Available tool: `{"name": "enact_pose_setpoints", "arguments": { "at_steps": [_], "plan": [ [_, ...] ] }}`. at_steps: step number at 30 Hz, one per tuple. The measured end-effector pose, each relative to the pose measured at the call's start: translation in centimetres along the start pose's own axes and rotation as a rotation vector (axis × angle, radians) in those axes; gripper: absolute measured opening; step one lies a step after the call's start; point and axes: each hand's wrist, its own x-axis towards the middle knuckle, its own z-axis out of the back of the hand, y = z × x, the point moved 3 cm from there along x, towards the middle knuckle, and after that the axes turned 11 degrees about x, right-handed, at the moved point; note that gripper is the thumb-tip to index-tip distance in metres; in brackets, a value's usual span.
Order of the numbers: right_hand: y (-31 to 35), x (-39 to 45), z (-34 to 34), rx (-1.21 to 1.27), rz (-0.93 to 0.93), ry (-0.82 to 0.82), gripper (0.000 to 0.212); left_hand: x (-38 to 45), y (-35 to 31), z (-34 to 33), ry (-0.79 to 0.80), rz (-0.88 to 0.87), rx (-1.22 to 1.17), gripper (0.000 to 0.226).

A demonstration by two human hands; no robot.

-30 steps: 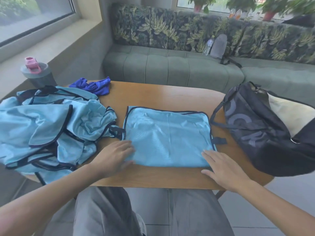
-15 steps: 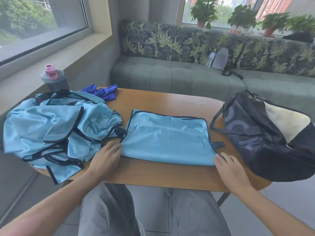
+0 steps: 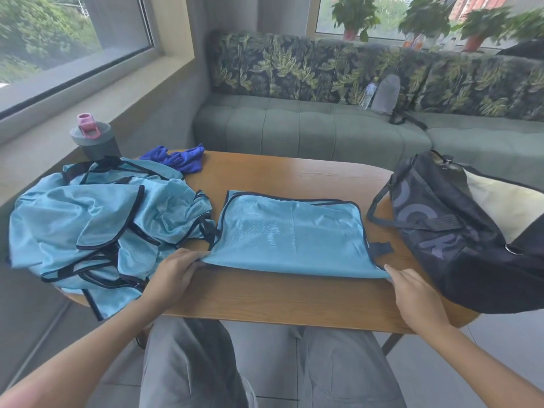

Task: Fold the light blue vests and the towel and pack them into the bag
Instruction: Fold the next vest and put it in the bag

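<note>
Both hands at the near corners of a flat light blue mesh vest with dark trim (image 3: 290,234) on the oval wooden counter (image 3: 276,298).

The left hand (image 3: 173,273) pinches the 7 o'clock corner; the right hand (image 3: 412,293) holds the 5 o'clock corner. A heap of unfolded light blue vests (image 3: 97,222) lies at 9 o'clock, a crumpled royal-blue towel (image 3: 179,160) at 11, an open black duffel bag (image 3: 468,234) at 3.
</note>
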Motion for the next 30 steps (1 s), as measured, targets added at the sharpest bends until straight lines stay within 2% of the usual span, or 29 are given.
{"name": "enact_pose_setpoints", "arguments": {
  "at_steps": [4,7,9,11,13,15,19,24,26,28,30],
  "plan": [
    [-0.7,-0.2,-0.6,0.157,-0.056,0.021,0.044,-0.4,0.6,-0.4,0.068,0.092,-0.1,0.03],
    [-0.9,-0.5,-0.5,0.319,-0.111,0.03,0.039,-0.9,1.1,-0.4,0.043,0.162,-0.17,0.028],
    [-1.3,-0.9,-0.3,0.388,-0.159,0.006,0.037,-1.1,1.4,-0.3,0.022,0.144,-0.144,0.025],
    [-1.3,-1.2,0.0,0.382,-0.149,-0.014,0.038,-1.6,1.4,-0.5,0.054,0.04,-0.076,0.03],
    [-1.0,-1.4,0.2,0.293,-0.052,-0.016,0.041,-2.4,1.5,-0.9,0.115,-0.074,-0.019,0.049],
    [-1.3,-1.6,-0.3,0.206,0.013,0.0,0.043,-2.9,1.9,-1.2,0.157,-0.095,-0.005,0.053],
    [-2.3,-2.0,-0.6,0.172,-0.107,-0.021,0.04,-3.2,1.7,-0.8,0.163,-0.112,0.02,0.05],
    [1.0,-0.9,2.3,0.387,-0.256,-0.173,0.041,-1.1,-1.9,1.5,-0.023,-0.042,-0.016,0.043],
    [3.6,0.0,2.5,0.544,-0.294,-0.171,0.039,0.9,-4.5,1.2,-0.057,0.004,-0.037,0.034],
    [6.5,1.1,1.4,0.733,-0.324,-0.102,0.039,2.8,-6.9,-0.2,-0.017,0.028,-0.049,0.033],
    [8.4,2.3,-0.6,0.808,-0.306,0.018,0.042,4.3,-8.3,-2.4,0.096,0.064,-0.062,0.042]
  ]
}}
